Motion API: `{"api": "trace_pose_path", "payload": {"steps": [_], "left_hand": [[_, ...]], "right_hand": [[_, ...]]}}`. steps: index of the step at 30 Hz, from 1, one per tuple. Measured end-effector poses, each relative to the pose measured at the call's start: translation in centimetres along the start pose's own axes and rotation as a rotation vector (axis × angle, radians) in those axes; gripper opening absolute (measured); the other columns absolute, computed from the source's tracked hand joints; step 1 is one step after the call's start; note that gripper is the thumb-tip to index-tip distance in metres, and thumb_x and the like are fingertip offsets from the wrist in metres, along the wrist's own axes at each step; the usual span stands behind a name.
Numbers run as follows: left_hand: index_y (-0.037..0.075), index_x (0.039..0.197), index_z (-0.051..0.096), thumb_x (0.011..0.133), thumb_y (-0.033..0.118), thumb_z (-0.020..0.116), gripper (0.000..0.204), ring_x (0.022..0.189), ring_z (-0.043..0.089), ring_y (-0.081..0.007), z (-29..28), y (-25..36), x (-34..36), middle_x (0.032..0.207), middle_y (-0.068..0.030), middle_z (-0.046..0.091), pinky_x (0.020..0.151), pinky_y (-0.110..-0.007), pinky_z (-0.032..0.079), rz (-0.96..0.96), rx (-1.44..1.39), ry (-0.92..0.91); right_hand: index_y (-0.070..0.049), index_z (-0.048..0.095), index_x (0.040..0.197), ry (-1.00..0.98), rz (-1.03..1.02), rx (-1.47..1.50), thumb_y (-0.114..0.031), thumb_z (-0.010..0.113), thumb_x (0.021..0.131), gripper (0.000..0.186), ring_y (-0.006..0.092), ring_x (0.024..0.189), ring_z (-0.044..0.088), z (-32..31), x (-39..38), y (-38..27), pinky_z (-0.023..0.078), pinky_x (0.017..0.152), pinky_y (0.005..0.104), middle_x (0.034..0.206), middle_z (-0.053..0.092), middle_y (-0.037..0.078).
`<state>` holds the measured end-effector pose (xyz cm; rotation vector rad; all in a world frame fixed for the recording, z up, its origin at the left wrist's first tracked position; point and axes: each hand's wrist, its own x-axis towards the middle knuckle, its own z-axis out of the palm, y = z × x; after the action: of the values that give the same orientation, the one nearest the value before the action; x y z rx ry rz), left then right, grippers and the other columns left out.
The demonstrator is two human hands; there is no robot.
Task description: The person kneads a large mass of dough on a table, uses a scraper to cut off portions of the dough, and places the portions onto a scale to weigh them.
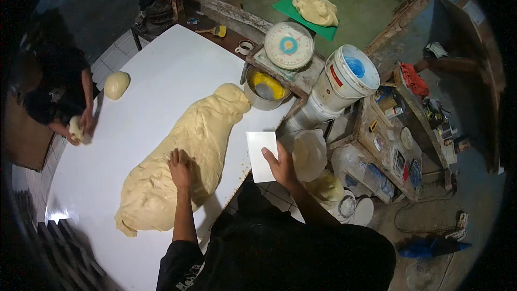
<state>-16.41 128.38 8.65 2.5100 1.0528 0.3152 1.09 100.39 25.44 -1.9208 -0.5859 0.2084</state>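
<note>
A long, lumpy mass of pale dough lies diagonally across the white table. My left hand rests on the dough's middle, fingers apart and slightly bent, gripping nothing. My right hand holds a flat white rectangular scraper off the table's right edge, thumb over its face. A smooth dough ball sits near the table's far left side.
Another person at the left handles a dough piece. At back right are a scale, a steel pot, white buckets and dough on a green board. A cluttered wooden bench stands right.
</note>
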Motion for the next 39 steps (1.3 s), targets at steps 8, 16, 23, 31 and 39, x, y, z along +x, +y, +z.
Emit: {"api": "trace_pose_path", "payload": {"steps": [8,16,23,31,39], "left_hand": [[0.004,0.115,0.072,0.086,0.02,0.072,0.033,0.123,0.058,-0.033,-2.1,2.2,1.0,0.122,-0.0143,0.069,0.117,-0.05,0.033,-0.015,0.122,0.125],[-0.003,0.11,0.071,0.095,0.017,0.068,0.025,0.1,0.07,-0.0232,-9.9,32.7,21.9,0.106,-0.0152,0.074,0.09,-0.038,0.054,0.323,-0.865,0.178],[-0.004,0.127,0.06,0.093,0.028,0.071,0.048,0.111,0.067,-0.0321,-11.9,49.7,35.4,0.12,-0.0203,0.069,0.1,-0.042,0.05,0.599,-1.208,0.123],[0.008,0.138,0.055,0.103,0.057,0.043,0.061,0.12,0.062,-0.0273,-11.7,48.1,33.8,0.136,-0.0107,0.061,0.105,-0.045,0.049,0.203,-2.619,-0.163],[0.011,0.14,0.054,0.097,0.061,0.051,0.065,0.12,0.063,-0.0318,-17.1,25.0,28.7,0.129,-0.0137,0.064,0.102,-0.049,0.052,0.045,-2.629,0.379]], "right_hand": [[0.002,0.064,0.117,0.06,0.178,-0.085,-0.033,0.069,0.095,0.041,0.0255,0.087,0.066,-8.4,6.0,4.6,0.051,0.081,0.0395,0.098,0.07,0.015],[0.004,0.068,0.112,0.499,-0.032,0.157,-0.025,0.069,0.093,0.035,0.0214,0.084,0.066,-37.1,39.4,-0.7,0.052,0.075,0.037,0.1,0.071,0.011],[0.006,0.066,0.114,-0.283,0.02,0.067,-0.014,0.058,0.094,0.03,0.017,0.077,0.067,-26.3,59.9,-3.6,0.053,0.07,0.033,0.097,0.071,0.009],[0.002,0.058,0.131,-0.171,-0.312,0.178,-0.032,0.066,0.097,0.049,0.0187,0.099,0.067,-17.5,49.0,-15.8,0.054,0.084,0.0318,0.119,0.067,0.013],[0.006,0.047,0.142,-0.241,-0.484,0.492,-0.026,0.061,0.102,0.053,0.0235,0.109,0.062,-16.8,35.9,-15.7,0.051,0.093,0.0354,0.126,0.061,0.016]]}}
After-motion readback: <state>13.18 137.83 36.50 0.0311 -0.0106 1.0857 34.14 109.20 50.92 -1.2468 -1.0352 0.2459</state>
